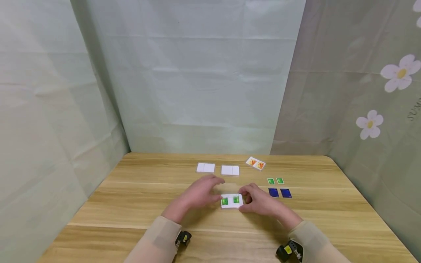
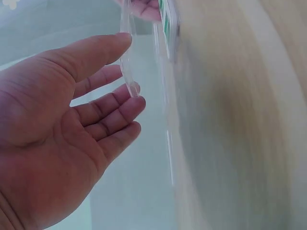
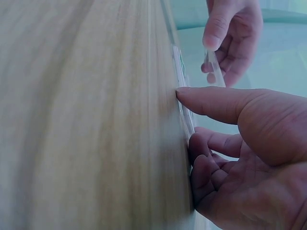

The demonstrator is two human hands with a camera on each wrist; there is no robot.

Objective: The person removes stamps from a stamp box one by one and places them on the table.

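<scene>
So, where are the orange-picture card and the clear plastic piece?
Orange-picture card [image 1: 256, 163], head view: the middle, between its two pictures.
Clear plastic piece [image 2: 126, 68], left wrist view: its thin edge.

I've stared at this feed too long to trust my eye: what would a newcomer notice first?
Probably the white card with two green squares, front and center, gripped at its right edge by the right hand. Just above it, the left hand pinches a clear panel. Next, perhaps, two dark-blue squares beyond the right hand.
</scene>
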